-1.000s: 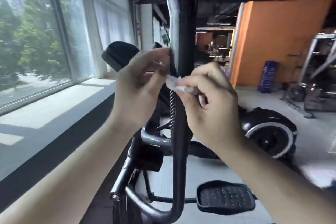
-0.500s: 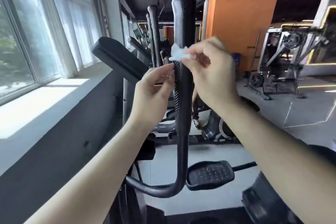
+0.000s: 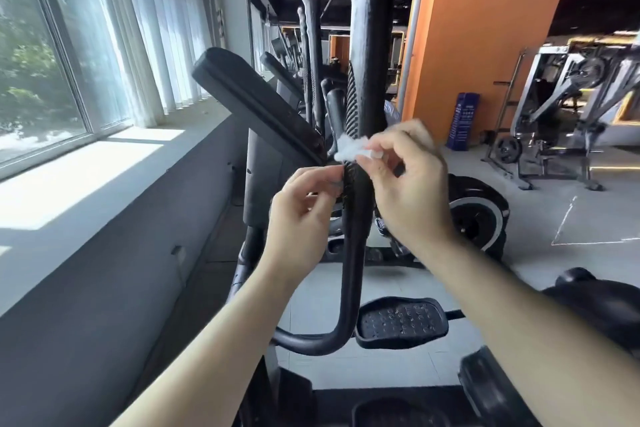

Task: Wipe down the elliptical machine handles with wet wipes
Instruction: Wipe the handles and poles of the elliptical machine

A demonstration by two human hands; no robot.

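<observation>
The black elliptical handle point(image 3: 370, 45) rises straight up the middle of the head view and bends left at the bottom. A coiled black cable point(image 3: 350, 104) runs along its left side. My right hand point(image 3: 405, 191) pinches a small crumpled white wet wipe point(image 3: 348, 150) against the handle's left edge at mid height. Just below it, my left hand point(image 3: 301, 218) has thumb and fingertips pinched on the cable at the handle's left side.
The machine's console point(image 3: 256, 104) slants behind the handle on the left. A foot pedal point(image 3: 401, 322) lies low at centre and a flywheel housing point(image 3: 481, 215) sits behind my right hand. A window sill runs along the left; weight machines point(image 3: 561, 121) and an orange wall stand at the right.
The view has swung from frame to frame. Against the handle, my right hand and the wipe went up and have come back down close to my left hand, which keeps pinching the cable.
</observation>
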